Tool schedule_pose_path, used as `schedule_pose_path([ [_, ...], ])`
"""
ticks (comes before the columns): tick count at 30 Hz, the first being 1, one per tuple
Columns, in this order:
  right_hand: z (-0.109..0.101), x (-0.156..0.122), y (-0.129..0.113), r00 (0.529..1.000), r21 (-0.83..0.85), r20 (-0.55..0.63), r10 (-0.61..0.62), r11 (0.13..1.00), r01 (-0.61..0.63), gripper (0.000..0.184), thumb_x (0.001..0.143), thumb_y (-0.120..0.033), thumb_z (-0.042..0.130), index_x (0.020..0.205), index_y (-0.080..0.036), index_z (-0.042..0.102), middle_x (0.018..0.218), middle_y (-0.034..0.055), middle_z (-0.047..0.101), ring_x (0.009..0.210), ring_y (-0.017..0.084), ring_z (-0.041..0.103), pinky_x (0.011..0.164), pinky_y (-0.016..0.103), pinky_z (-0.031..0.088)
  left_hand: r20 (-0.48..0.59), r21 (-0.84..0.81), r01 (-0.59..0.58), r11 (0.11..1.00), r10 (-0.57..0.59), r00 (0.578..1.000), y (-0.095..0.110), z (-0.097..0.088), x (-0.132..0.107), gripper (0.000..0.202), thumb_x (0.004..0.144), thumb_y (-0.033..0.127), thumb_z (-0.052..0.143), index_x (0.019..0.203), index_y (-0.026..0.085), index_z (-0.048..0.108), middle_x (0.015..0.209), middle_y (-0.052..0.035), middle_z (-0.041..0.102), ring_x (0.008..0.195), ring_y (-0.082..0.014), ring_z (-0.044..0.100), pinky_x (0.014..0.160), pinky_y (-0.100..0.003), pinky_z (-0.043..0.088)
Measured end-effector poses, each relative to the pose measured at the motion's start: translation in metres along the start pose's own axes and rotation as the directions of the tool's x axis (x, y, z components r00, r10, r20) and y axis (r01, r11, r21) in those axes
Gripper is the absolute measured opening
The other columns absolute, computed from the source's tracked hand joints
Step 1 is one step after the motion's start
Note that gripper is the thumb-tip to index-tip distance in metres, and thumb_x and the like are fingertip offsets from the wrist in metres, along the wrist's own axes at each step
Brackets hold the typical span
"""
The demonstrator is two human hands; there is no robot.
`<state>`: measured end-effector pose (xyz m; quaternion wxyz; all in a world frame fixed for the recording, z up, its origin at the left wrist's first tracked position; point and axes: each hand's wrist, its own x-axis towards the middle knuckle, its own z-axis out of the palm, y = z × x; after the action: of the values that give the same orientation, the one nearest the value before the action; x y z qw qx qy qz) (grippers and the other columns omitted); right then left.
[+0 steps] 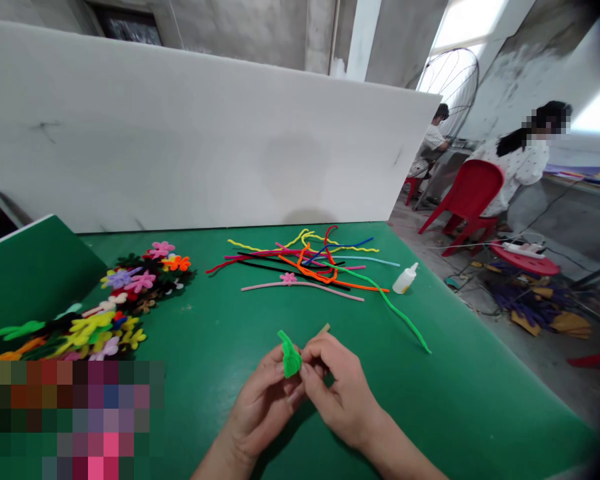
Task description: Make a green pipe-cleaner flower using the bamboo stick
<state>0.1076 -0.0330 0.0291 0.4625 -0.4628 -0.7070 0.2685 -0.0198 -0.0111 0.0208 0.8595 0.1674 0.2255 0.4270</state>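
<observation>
Head view: the green fuzzy piece (291,361) sits between left hand (266,399) and right hand (344,388) (both pinching it).

Hands: 2 (left hand (260,403), right hand (345,390)). Green chenille piece (291,361): 1. Squeeze bottle (405,280): 1. Pipe cleaners (403,317): at least nine, overlapping. Pink flower (289,279) off pile: 1. Piled flowers (91,327): many, uncountable.
</observation>
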Motion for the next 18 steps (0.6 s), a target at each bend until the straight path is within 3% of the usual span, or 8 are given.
schedule_pose_path([
  [4,0.0,0.0,0.001,0.999,-0.081,0.01,-0.038,0.996,0.039,0.008,0.079,-0.013,0.044,0.075,-0.016,0.05,0.071,0.002,0.051,0.064,0.012,0.047,0.059,0.023,0.038,0.021,0.022,0.006,1.0,-0.006,1.0,-0.001,-0.001,0.0,0.014,0.058,0.018,0.071,0.071,0.014,0.067,0.045,0.0042,0.049,0.045,-0.006,0.043,0.049,-0.017,0.037],
  [9,0.005,0.001,0.002,0.995,-0.188,-0.057,-0.082,0.98,0.07,0.01,0.075,-0.011,0.044,0.069,-0.017,0.047,0.067,0.0017,0.05,0.062,0.013,0.047,0.057,0.024,0.039,0.031,-0.002,0.015,1.0,-0.015,0.999,-0.001,-0.001,0.0,0.014,0.057,0.019,0.072,0.069,0.014,0.066,0.043,0.0041,0.048,0.045,-0.0062,0.043,0.047,-0.016,0.036],
  [18,0.011,-0.001,0.006,0.99,-0.222,-0.11,-0.092,0.973,0.066,0.01,0.074,-0.011,0.044,0.07,-0.018,0.048,0.07,0.0035,0.052,0.063,0.014,0.049,0.057,0.026,0.041,0.014,0.013,0.006,1.0,-0.006,1.0,-0.001,0.002,0.001,0.01,0.061,0.018,0.07,0.063,0.013,0.062,0.044,0.0049,0.044,0.046,-0.0063,0.043,0.05,-0.017,0.039],
])
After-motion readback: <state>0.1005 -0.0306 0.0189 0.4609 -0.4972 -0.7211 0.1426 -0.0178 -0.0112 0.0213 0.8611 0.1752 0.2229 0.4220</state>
